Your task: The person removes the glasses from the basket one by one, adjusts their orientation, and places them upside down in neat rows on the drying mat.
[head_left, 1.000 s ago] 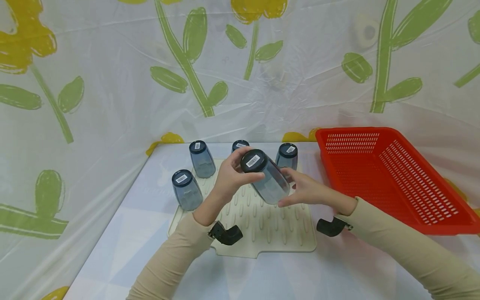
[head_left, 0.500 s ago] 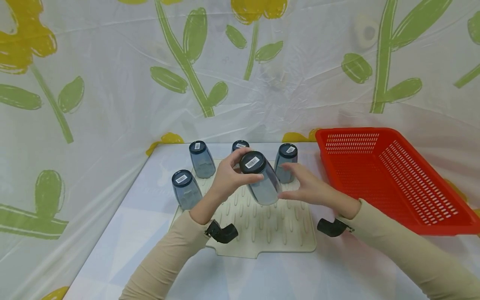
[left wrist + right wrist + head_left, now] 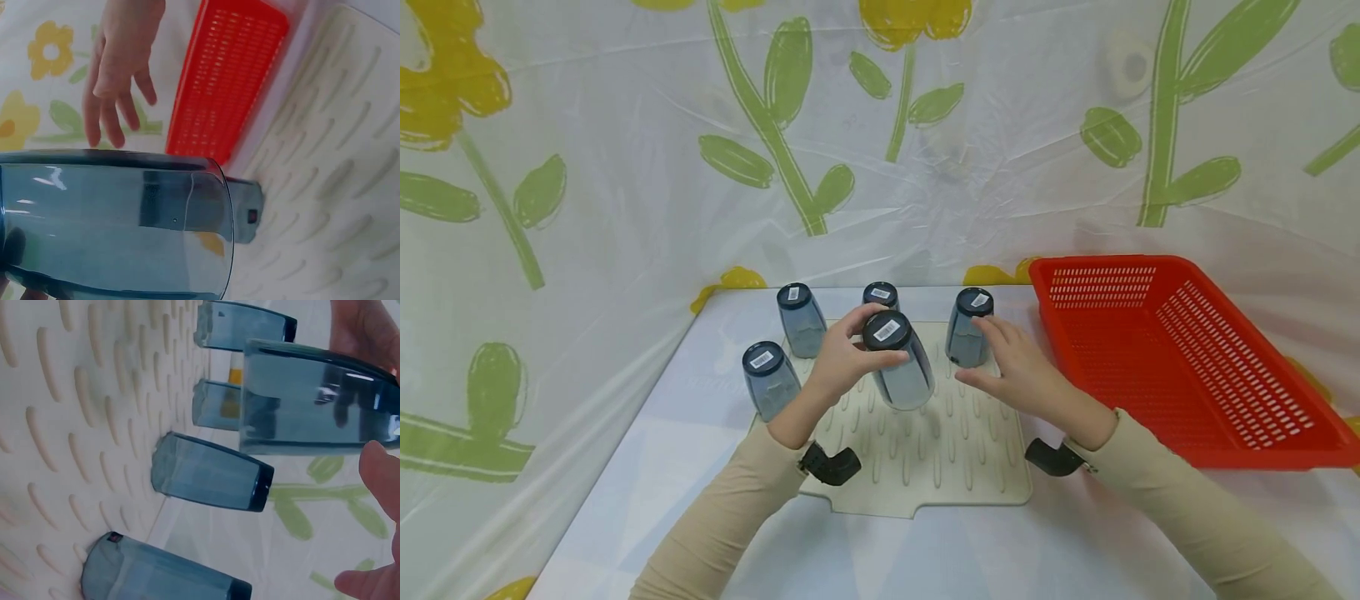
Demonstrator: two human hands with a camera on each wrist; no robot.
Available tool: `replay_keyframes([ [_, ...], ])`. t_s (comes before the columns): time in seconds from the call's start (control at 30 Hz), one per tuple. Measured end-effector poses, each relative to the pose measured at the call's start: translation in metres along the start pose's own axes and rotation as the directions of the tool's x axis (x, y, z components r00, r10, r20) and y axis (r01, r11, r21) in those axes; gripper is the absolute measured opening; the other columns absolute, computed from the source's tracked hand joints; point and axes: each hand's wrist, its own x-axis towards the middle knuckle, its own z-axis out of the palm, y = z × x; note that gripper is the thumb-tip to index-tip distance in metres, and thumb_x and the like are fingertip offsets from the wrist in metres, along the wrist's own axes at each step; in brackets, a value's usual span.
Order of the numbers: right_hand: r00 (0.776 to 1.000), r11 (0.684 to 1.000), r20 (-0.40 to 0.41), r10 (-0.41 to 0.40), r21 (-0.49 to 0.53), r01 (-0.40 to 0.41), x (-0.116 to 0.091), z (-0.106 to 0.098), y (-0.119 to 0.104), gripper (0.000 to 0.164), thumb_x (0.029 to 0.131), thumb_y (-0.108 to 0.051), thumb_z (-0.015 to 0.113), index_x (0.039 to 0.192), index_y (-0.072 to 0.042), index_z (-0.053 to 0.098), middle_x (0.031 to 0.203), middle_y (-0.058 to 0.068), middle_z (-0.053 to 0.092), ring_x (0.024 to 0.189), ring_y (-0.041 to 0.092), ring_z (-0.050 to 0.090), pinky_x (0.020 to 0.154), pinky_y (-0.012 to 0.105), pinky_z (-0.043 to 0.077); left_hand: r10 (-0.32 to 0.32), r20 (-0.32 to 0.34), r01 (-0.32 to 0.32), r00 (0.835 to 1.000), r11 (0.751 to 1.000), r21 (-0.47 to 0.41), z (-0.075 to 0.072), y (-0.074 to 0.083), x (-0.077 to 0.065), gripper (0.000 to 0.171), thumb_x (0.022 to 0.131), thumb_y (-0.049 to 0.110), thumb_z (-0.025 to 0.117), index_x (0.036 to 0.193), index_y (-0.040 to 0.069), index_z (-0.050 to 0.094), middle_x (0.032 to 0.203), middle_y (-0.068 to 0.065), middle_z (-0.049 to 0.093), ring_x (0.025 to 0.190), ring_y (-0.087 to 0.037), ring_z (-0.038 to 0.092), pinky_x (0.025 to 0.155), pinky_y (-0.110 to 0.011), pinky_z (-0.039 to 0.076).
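My left hand grips a blue-grey drinking glass near its dark base, which faces up with a barcode label. The glass hangs upside down, slightly tilted, over a cream ribbed drying mat. To its right, my right hand holds nothing; in the left wrist view its fingers are spread and loose. Behind that hand an upturned glass stands on the mat. Other upturned glasses stand at the back, back left and left. The held glass appears above the mat in the right wrist view.
A red perforated plastic basket stands at the right of the table, close to my right forearm. A floral curtain hangs behind the table. The pale table surface extends in front of the mat.
My right hand has let go of the held glass, and a gap has opened between them. My left hand has carried the glass slightly left and turned it more upright.
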Motion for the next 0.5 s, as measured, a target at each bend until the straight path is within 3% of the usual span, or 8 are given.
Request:
replay_keyframes([
  [0.2, 0.997, 0.996, -0.081, -0.021, -0.085, 0.015, -0.002, 0.004, 0.002, 0.083, 0.081, -0.043, 0.065, 0.141, -0.002, 0.027, 0.143, 0.023, 0.027, 0.129, 0.038, 0.026, 0.101, 0.061, 0.026, -0.048, -0.014, 0.049, 0.999, 0.998, 0.04, -0.005, -0.012, 0.001, 0.06, 0.07, 0.01, 0.077, 0.125, 0.011, 0.052, 0.116, -0.012, 0.057, 0.092, -0.024, 0.055, 0.074, -0.035, 0.05],
  [0.5, 0.993, 0.989, -0.111, -0.027, -0.149, 0.01, -0.003, 0.01, 0.006, 0.084, 0.078, -0.044, 0.067, 0.14, -0.002, 0.029, 0.141, 0.024, 0.028, 0.126, 0.038, 0.027, 0.102, 0.06, 0.024, -0.104, -0.072, 0.113, 0.992, 0.985, 0.133, -0.009, -0.024, 0.001, 0.062, 0.067, 0.017, 0.08, 0.123, 0.013, 0.054, 0.114, -0.009, 0.058, 0.099, -0.024, 0.052, 0.077, -0.036, 0.048],
])
